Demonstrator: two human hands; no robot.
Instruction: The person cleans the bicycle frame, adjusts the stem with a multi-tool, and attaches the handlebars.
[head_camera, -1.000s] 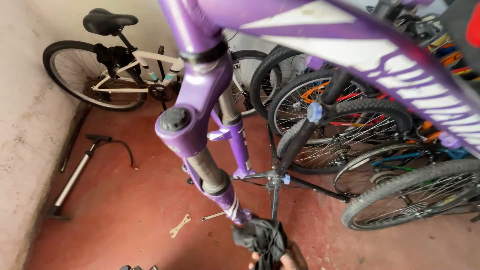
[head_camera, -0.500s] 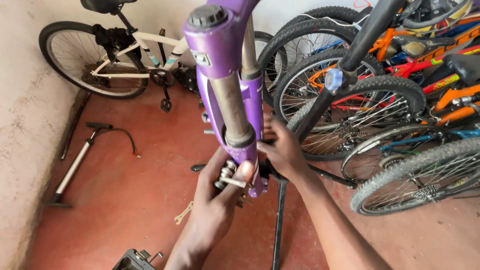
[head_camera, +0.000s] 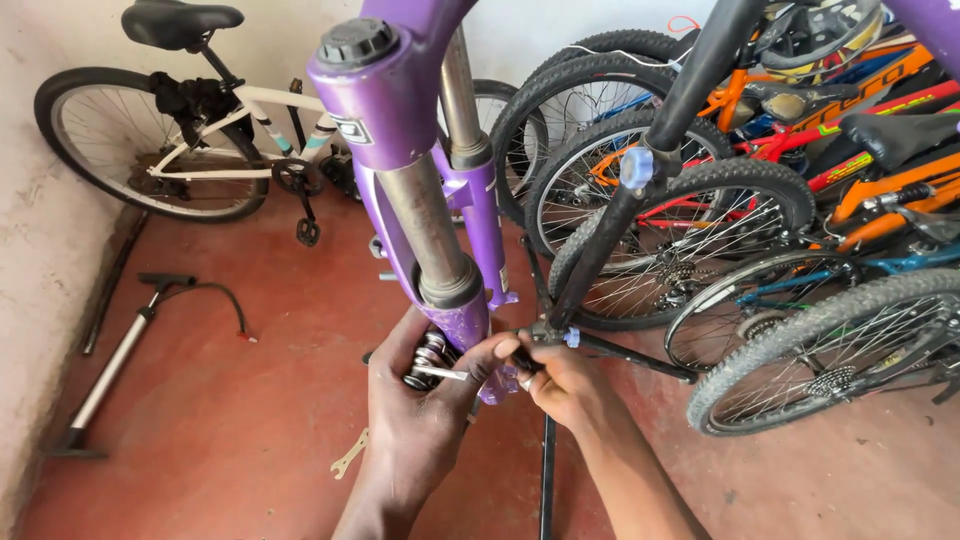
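A purple suspension fork (head_camera: 425, 190) hangs in a black repair stand (head_camera: 640, 190), its lower legs pointing down toward me. My left hand (head_camera: 415, 420) cups a silver wheel hub with its thin axle (head_camera: 432, 362) at the bottom of the near fork leg. My right hand (head_camera: 560, 385) pinches the axle's end by the far dropout. Both hands are closed around the small metal parts. The fork tips themselves are partly hidden by my fingers.
A white bicycle (head_camera: 180, 140) leans on the left wall. Several bikes and wheels (head_camera: 760, 230) crowd the right side. On the red floor lie a floor pump (head_camera: 120, 350) and a flat wrench (head_camera: 350, 455). The stand's black legs (head_camera: 547, 470) spread below my hands.
The view has tilted down and steadied. Both hands came up from the bottom edge to the fork tips and now grip the hub and axle.
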